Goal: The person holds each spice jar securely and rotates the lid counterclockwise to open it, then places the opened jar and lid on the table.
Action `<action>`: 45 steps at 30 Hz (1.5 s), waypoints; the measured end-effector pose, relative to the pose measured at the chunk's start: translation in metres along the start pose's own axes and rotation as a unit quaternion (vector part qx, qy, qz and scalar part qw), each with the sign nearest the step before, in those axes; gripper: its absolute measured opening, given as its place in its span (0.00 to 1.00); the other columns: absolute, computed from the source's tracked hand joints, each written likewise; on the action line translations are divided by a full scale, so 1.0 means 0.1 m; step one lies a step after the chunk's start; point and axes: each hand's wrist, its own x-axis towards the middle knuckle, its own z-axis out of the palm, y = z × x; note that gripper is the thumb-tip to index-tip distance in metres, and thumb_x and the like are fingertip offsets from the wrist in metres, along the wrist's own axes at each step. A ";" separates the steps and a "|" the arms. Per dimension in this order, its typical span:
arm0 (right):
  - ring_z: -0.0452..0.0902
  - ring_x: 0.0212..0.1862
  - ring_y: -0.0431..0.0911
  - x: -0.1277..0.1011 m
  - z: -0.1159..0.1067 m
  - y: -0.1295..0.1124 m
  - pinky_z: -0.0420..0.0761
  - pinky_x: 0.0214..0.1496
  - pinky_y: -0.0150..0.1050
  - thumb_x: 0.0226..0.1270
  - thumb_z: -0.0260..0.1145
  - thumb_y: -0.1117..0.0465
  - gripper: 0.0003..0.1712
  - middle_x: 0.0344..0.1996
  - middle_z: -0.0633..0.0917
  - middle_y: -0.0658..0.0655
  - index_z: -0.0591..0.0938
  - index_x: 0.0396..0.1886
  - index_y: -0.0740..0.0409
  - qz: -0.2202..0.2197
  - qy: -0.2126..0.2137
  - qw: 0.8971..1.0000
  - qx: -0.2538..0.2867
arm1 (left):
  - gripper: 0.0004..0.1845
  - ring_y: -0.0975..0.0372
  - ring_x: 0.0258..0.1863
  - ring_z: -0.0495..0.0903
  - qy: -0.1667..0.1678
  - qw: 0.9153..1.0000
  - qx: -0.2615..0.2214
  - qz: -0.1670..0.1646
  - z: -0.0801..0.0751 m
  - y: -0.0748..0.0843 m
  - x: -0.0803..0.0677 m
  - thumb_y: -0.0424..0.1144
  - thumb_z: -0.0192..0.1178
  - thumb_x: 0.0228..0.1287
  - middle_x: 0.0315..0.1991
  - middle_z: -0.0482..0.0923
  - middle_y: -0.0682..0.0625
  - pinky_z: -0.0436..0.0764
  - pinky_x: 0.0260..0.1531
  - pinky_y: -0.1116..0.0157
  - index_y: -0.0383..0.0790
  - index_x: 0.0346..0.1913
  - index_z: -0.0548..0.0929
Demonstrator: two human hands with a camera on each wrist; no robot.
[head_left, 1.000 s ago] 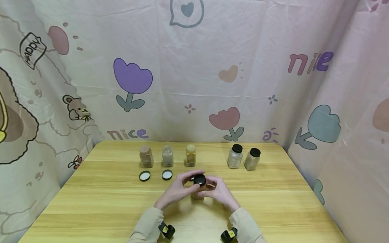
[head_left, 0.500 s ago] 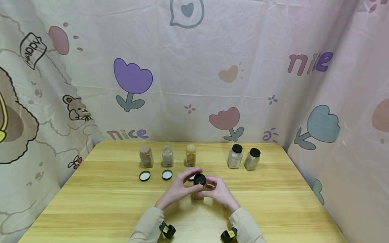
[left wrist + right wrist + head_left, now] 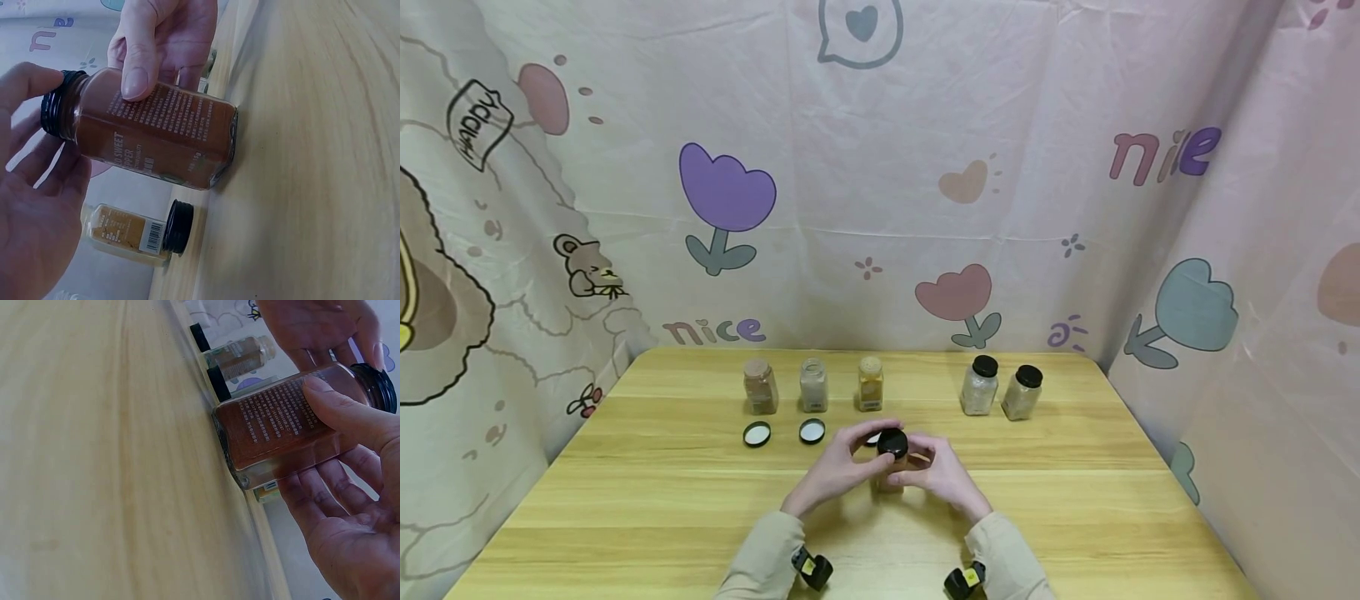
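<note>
A spice jar of reddish-brown powder (image 3: 156,134) stands at the middle of the table under a black screw lid (image 3: 892,443). My left hand (image 3: 841,463) grips that lid, thumb on the near side and fingers round the far side. Lower down, my right hand (image 3: 942,475) holds the glass body, its thumb lying across the printed text in the right wrist view. The jar's base is at the tabletop. Just behind it, a loose lid (image 3: 872,439) is partly hidden by the jar and left hand.
Along the back stand three lidless jars, with brown (image 3: 762,392), greyish (image 3: 813,390) and yellow (image 3: 871,390) contents. Two upturned lids lie before them, one left (image 3: 757,434) and one right (image 3: 812,431). Farther right are two black-capped jars, one whitish (image 3: 980,390), one beige (image 3: 1022,395).
The left fingers shift slightly round the lid, moving a little away and then back. The jar and right hand stay in place.
</note>
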 end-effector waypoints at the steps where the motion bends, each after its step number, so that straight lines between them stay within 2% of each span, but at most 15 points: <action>1: 0.83 0.52 0.33 0.00 0.00 0.00 0.81 0.62 0.29 0.56 0.77 0.67 0.28 0.54 0.85 0.68 0.82 0.58 0.65 0.000 0.000 1.000 0.001 | 0.26 0.51 0.64 0.78 0.005 1.000 -0.002 0.001 0.00 0.00 0.00 0.35 0.67 0.66 0.64 0.79 0.39 0.74 0.70 0.49 0.36 0.65 0.77; 10: 0.82 0.53 0.32 -0.01 0.01 0.00 0.81 0.62 0.28 0.56 0.77 0.67 0.29 0.55 0.85 0.68 0.81 0.59 0.65 0.003 0.002 1.000 0.003 | 0.27 0.51 0.63 0.78 0.031 0.999 0.001 0.010 0.05 0.01 0.00 0.37 0.71 0.62 0.62 0.79 0.41 0.75 0.70 0.59 0.39 0.64 0.79; 17: 0.83 0.52 0.33 0.00 0.01 0.00 0.81 0.63 0.28 0.56 0.77 0.67 0.28 0.55 0.85 0.67 0.82 0.58 0.65 0.003 0.004 1.000 0.002 | 0.27 0.48 0.68 0.74 0.012 1.000 -0.003 0.011 0.03 0.01 -0.01 0.36 0.67 0.66 0.66 0.77 0.41 0.70 0.73 0.66 0.36 0.67 0.75; 22: 0.83 0.52 0.33 0.00 0.01 0.01 0.81 0.62 0.27 0.55 0.78 0.67 0.29 0.55 0.85 0.68 0.82 0.58 0.65 0.003 0.003 1.000 0.005 | 0.26 0.50 0.68 0.74 0.002 1.000 -0.008 0.015 0.01 0.01 -0.01 0.34 0.65 0.68 0.66 0.77 0.41 0.68 0.72 0.72 0.34 0.67 0.74; 26: 0.83 0.52 0.33 0.00 0.01 0.00 0.81 0.62 0.28 0.55 0.78 0.67 0.29 0.54 0.85 0.68 0.82 0.58 0.65 0.004 0.003 1.000 0.006 | 0.27 0.50 0.67 0.75 0.007 1.000 -0.007 0.012 0.01 0.01 0.00 0.34 0.66 0.67 0.65 0.78 0.40 0.69 0.72 0.71 0.31 0.67 0.74; 33: 0.83 0.51 0.34 0.00 0.01 0.01 0.81 0.62 0.28 0.55 0.78 0.67 0.27 0.53 0.85 0.68 0.82 0.56 0.65 0.005 0.005 1.000 0.006 | 0.29 0.50 0.66 0.77 0.021 1.000 -0.003 -0.004 0.02 0.02 0.00 0.38 0.69 0.64 0.64 0.79 0.41 0.70 0.72 0.67 0.37 0.67 0.75; 39: 0.83 0.51 0.34 0.00 0.02 0.00 0.81 0.61 0.28 0.55 0.78 0.67 0.27 0.53 0.86 0.68 0.82 0.57 0.65 0.007 0.007 1.000 0.001 | 0.28 0.47 0.70 0.72 -0.005 1.000 -0.013 0.005 0.00 0.02 -0.01 0.36 0.66 0.68 0.68 0.75 0.41 0.67 0.73 0.71 0.35 0.69 0.73; 45: 0.83 0.52 0.34 -0.01 0.01 -0.01 0.81 0.61 0.27 0.55 0.78 0.66 0.28 0.54 0.85 0.68 0.82 0.58 0.65 0.011 0.007 1.000 0.003 | 0.27 0.48 0.68 0.74 -0.017 1.000 -0.009 0.008 -0.01 0.02 0.01 0.35 0.64 0.69 0.67 0.77 0.40 0.68 0.72 0.71 0.33 0.68 0.73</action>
